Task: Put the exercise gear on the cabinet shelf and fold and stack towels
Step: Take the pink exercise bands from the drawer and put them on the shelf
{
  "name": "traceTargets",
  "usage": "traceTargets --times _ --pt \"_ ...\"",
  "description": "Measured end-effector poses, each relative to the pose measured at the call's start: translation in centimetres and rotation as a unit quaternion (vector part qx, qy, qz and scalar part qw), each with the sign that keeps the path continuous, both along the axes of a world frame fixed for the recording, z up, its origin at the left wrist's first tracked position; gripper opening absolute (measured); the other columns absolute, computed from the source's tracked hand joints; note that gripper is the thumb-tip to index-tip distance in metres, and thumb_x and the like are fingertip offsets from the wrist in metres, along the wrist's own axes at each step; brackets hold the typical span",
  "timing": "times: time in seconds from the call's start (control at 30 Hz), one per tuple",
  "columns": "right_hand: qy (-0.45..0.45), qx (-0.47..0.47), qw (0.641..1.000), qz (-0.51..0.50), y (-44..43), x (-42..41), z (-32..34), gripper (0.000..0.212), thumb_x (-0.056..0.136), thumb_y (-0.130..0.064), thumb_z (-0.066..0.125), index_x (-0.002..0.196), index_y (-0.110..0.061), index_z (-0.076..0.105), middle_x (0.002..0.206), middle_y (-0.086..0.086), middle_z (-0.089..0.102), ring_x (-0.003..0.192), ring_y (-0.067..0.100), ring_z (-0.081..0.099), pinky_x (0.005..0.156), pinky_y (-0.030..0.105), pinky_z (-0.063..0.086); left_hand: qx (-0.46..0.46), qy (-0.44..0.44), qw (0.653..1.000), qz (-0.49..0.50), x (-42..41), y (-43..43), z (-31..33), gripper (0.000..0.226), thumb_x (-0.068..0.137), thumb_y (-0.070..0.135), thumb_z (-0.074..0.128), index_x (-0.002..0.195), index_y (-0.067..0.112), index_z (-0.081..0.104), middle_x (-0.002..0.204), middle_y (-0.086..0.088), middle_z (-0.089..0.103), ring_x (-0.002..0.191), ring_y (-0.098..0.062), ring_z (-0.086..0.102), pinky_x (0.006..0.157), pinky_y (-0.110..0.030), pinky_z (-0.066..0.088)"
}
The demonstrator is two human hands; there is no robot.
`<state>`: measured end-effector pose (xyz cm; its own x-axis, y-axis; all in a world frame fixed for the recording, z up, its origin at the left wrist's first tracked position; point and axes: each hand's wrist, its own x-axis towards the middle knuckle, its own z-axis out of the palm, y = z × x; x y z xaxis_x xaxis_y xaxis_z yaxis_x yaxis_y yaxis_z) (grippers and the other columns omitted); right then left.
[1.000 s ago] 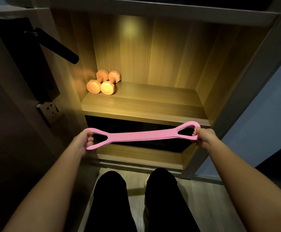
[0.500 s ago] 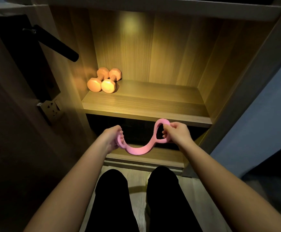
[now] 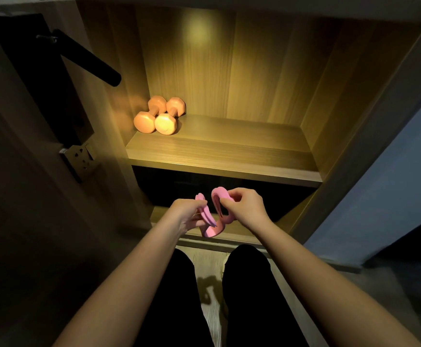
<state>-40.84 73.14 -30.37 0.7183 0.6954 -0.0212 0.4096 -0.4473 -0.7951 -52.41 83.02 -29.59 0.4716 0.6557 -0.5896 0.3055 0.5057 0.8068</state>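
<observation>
We see the pink rubber resistance band (image 3: 212,216) bent into a U between both hands, below the lit wooden cabinet shelf (image 3: 229,151). Left hand (image 3: 189,214) pinches one loop end, right hand (image 3: 244,207) grips the other. Two orange hex dumbbells (image 3: 159,115) sit touching at the shelf's back left.

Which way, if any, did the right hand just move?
Yes: the right hand moved left, from under the shelf's right end to under its middle.
</observation>
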Motion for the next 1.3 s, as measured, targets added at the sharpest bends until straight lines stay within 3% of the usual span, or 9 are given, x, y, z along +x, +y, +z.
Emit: traceTargets --times 0.17,0.4,0.63,0.8,0.97,1.03,1.1,1.2,1.3 --pt "0.008 0.014 1.000 0.003 0.1 -0.8 0.0 0.024 0.086 -0.024 0.070 0.108 -0.016 0.073 0.089 -0.011 0.065 0.073 -0.003 0.059 0.055 0.006 0.040 -0.002 0.000 1.000 0.000 -0.3 -0.3 0.4 0.005 0.089 0.000 0.063 0.092 -0.004 0.065 0.091 -0.020 0.069 0.077 -0.024 0.070 0.052 -0.028 0.058" --pt "-0.002 0.026 0.999 0.037 0.0 -1.5 0.0 0.027 0.085 -0.026 0.073 0.110 -0.016 0.073 0.098 -0.006 0.070 0.088 0.005 0.063 0.073 0.017 0.050 0.000 0.006 1.000 0.004 -0.6 -0.6 0.8 0.014 0.088 0.008 0.068 0.099 -0.001 0.066 0.092 -0.018 0.070 0.077 -0.021 0.070 0.046 -0.022 0.054" --pt "0.039 0.004 0.990 0.133 -1.3 -1.6 0.6 0.049 0.083 -0.025 0.075 0.130 -0.018 0.062 0.121 -0.003 0.066 0.108 0.011 0.061 0.097 0.034 0.051 -0.040 -0.030 0.999 -0.006 -1.9 0.0 1.4 0.018 0.096 0.000 0.049 0.109 -0.005 0.061 0.102 -0.021 0.066 0.089 -0.026 0.068 0.061 -0.027 0.059" --pt "-0.049 -0.005 0.989 0.138 -1.9 -2.0 0.5 0.066 0.074 -0.023 0.083 0.134 -0.017 0.055 0.122 -0.003 0.060 0.106 0.010 0.056 0.091 0.023 0.048 -0.041 -0.030 0.998 -0.035 -2.5 -0.1 2.0 0.020 0.094 -0.009 0.047 0.107 -0.007 0.063 0.098 -0.023 0.069 0.088 -0.025 0.072 0.063 -0.025 0.060" --pt "-0.074 0.030 0.988 0.133 -2.3 -1.4 1.6 0.055 0.076 -0.013 0.077 0.129 -0.016 0.060 0.119 0.000 0.065 0.104 0.011 0.060 0.092 0.028 0.051 0.145 -0.019 0.977 -0.153 -3.9 0.9 1.8 0.011 0.093 0.002 0.059 0.099 0.000 0.068 0.089 -0.017 0.071 0.077 -0.019 0.072 0.067 -0.027 0.060" --pt "-0.026 0.046 0.987 0.149 -2.3 -0.8 2.4 0.054 0.075 -0.009 0.076 0.127 -0.017 0.062 0.115 -0.003 0.066 0.103 0.011 0.062 0.093 0.030 0.052 0.300 0.045 0.931 -0.205 -4.5 1.5 1.5 0.010 0.088 0.011 0.068 0.094 0.006 0.062 0.087 -0.012 0.067 0.073 -0.019 0.067 0.067 -0.032 0.059" --pt "0.022 0.053 0.981 0.183 -2.3 -0.1 3.2 0.053 0.076 -0.006 0.075 0.126 -0.017 0.062 0.115 -0.003 0.067 0.106 0.012 0.063 0.093 0.031 0.052 0.414 0.081 0.880 -0.221 -4.7 2.2 1.1 0.034 0.080 0.023 0.077 0.102 0.012 0.053 0.098 -0.005 0.061 0.085 -0.018 0.062 0.073 -0.033 0.055" --pt "0.106 0.080 0.964 0.229 -2.0 0.2 3.9 0.054 0.079 0.002 0.073 0.127 -0.017 0.059 0.116 0.000 0.067 0.106 0.010 0.063 0.088 0.023 0.051 0.405 -0.007 0.875 -0.265 -4.6 2.1 1.5 0.051 0.081 0.026 0.074 0.123 0.022 0.045 0.115 0.010 0.052 0.101 -0.003 0.055 0.086 -0.023 0.047" --pt "0.220 0.158 0.944 0.186 -1.3 -0.3 3.6 0.056 0.084 0.006 0.067 0.132 -0.017 0.051 0.110 0.002 0.070 0.099 0.009 0.064 0.083 0.021 0.052 0.379 -0.046 0.894 -0.235 -3.6 1.8 1.7 0.032 0.087 0.018 0.064 0.115 0.024 0.052 0.106 0.005 0.061 0.089 -0.007 0.065 0.082 -0.027 0.054"
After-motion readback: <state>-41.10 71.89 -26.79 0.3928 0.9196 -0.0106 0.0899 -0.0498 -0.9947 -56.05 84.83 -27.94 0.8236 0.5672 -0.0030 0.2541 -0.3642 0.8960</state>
